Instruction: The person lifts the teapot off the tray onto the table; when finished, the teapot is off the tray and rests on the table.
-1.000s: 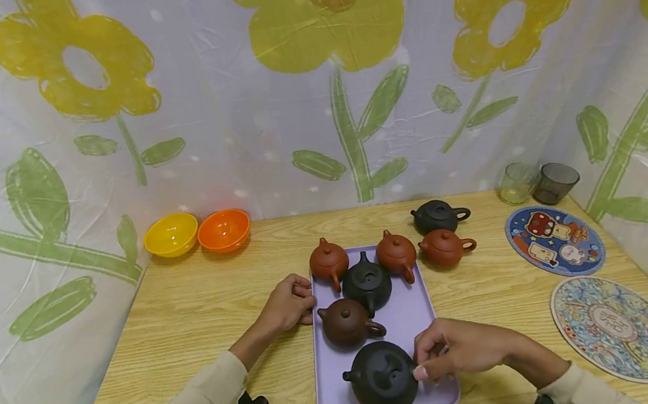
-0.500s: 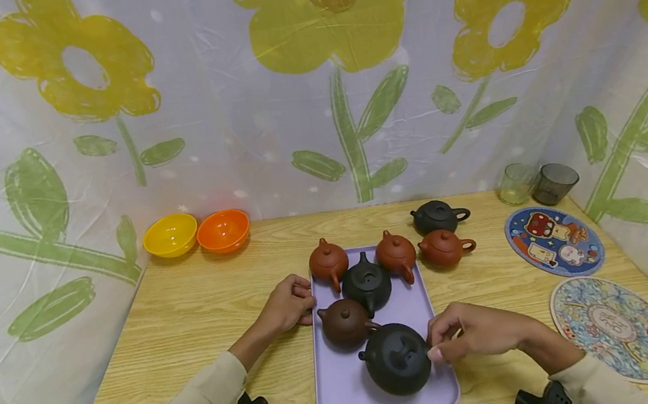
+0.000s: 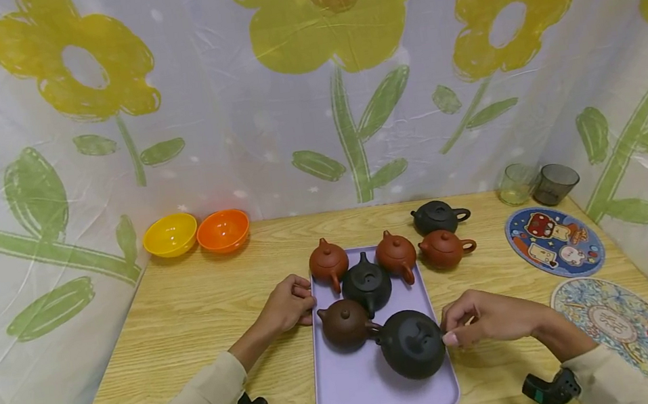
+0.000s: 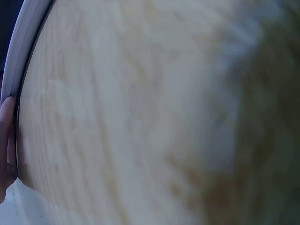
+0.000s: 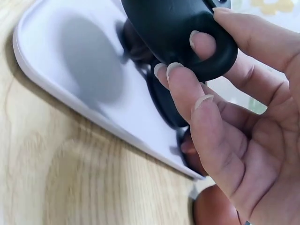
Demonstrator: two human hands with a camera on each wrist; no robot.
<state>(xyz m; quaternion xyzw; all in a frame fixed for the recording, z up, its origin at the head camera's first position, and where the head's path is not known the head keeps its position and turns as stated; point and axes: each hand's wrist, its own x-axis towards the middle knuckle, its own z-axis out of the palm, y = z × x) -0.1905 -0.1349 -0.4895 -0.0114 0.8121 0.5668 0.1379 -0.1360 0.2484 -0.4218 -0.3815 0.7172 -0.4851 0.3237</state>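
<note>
My right hand (image 3: 487, 320) grips the handle of a large black teapot (image 3: 413, 344). A finger passes through the handle loop in the right wrist view, and the teapot's shadow falls on the lilac tray (image 5: 35, 51) beneath it. It hangs tilted over the right part of the tray, its spout overlapping the handle of a brown teapot (image 3: 346, 324). At the tray's left rim, my left hand (image 3: 288, 303) holds the edge with bent fingers. On the tray behind are a smaller black teapot (image 3: 367, 285) and two reddish teapots (image 3: 328, 263), (image 3: 395, 254).
Off the tray at the back right stand another reddish teapot (image 3: 442, 249) and a black teapot (image 3: 437, 218). Two glasses (image 3: 555, 182) and two round mats (image 3: 617, 327) lie along the right side. Yellow (image 3: 171, 237) and orange bowls (image 3: 225, 232) sit back left.
My right hand has carried the large black teapot up from the tray's front and toward the right and back. The left hand has stayed at the rim.
</note>
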